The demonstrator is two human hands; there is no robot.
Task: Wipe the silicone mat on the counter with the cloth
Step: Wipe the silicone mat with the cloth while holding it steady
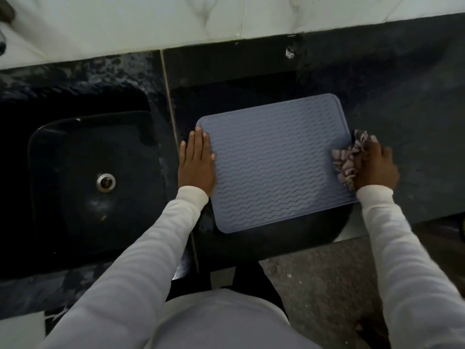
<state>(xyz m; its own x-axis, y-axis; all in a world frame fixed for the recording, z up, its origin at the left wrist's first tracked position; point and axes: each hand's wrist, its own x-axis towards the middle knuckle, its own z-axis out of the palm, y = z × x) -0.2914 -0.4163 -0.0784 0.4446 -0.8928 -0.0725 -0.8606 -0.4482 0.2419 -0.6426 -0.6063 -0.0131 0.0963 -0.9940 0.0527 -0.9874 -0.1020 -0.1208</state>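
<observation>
Between my hands, silicone mat (274,162) lying on dark counter (402,102). Left hand (197,163) pressing flat, fingers straight, on mat's left edge; right hand (376,166) gripping bunched cloth (348,159) at right edge. Sink (83,177) sitting beyond left hand.

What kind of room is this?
Probably a kitchen. There is a dark sink with a metal drain, set in a black counter, and a ridged mat beside it.

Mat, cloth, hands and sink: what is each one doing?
Mat: lying flat on the counter.
Cloth: bunched up at the mat's right edge.
Left hand: pressing flat on the mat's left edge.
Right hand: gripping the cloth.
Sink: nothing inside.
</observation>
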